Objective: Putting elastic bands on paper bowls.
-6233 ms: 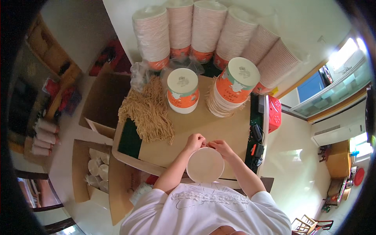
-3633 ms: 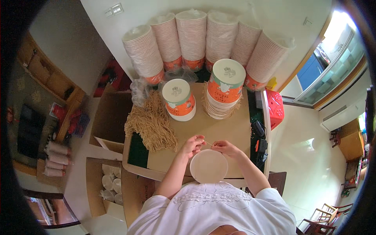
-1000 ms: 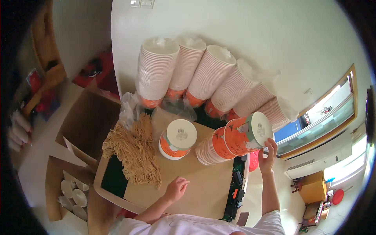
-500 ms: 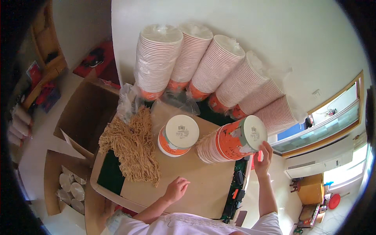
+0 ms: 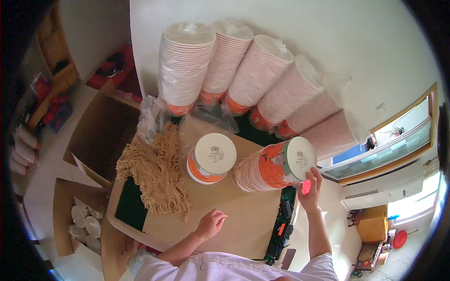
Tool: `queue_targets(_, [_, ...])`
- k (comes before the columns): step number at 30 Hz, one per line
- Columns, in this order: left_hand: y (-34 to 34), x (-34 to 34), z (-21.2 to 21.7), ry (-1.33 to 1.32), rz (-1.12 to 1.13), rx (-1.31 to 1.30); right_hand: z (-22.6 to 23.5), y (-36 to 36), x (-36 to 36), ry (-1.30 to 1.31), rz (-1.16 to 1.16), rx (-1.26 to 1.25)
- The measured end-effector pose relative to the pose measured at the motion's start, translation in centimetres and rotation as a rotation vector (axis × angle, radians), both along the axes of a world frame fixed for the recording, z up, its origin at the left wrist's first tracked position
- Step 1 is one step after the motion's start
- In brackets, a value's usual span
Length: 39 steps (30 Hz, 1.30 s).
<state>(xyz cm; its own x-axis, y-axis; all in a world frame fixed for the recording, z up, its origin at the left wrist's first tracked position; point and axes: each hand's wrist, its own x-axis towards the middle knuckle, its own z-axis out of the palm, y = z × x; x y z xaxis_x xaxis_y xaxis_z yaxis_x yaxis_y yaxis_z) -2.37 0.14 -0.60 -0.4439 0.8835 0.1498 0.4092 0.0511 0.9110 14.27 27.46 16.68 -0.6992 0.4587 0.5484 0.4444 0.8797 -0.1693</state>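
On the cardboard-covered table, a tall stack of paper tubs [image 5: 270,168] stands upside down at the right, with orange printed sides and a white base on top. My right hand [image 5: 310,191] is at the right edge of that base, fingertips against or very near the rim, fingers apart and not wrapped round it. A shorter set of upside-down tubs [image 5: 214,153] is left of the stack. My left hand [image 5: 211,225] hovers over the near cardboard, fingers loosely curled with nothing visible in them. Left of the shorter set lies a bundle of tan paper strands [image 5: 157,180].
Several plastic-wrapped tub stacks [image 5: 187,65] line the table's far side against the wall. Crumpled clear plastic [image 5: 150,117] lies beside the strands. An empty carton [image 5: 101,136] and a carton of round, pale-topped items [image 5: 84,220] stand left. Small black devices [image 5: 284,229] sit along the right edge.
The view has shifted slightly. My right hand stays by the tall stack's rim, its fingers a little more drawn in. My left hand and the tubs look unmoved.
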Motion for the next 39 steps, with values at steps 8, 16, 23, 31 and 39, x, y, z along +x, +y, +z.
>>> queue_targets(8, [4.5,-1.1,3.2,-0.018,-0.041,0.093,4.2,-3.1,-0.2,0.017,0.027,-0.032])
queue_targets(16, [12.5,0.4,6.8,0.245,0.002,0.343,5.8,-2.5,-3.2,-0.01,-0.049,-0.056])
queue_targets(23, [13.9,2.3,6.7,0.419,-0.013,0.181,4.5,-1.6,-2.5,0.065,-0.035,0.005])
queue_targets(31, [13.2,2.4,3.1,0.462,0.072,0.087,4.0,-1.4,-2.3,0.104,-0.014,-0.04])
queue_targets(39, [11.7,2.0,-0.2,0.562,-0.332,-0.434,3.8,-1.3,-2.1,0.081,-0.014,-0.056])
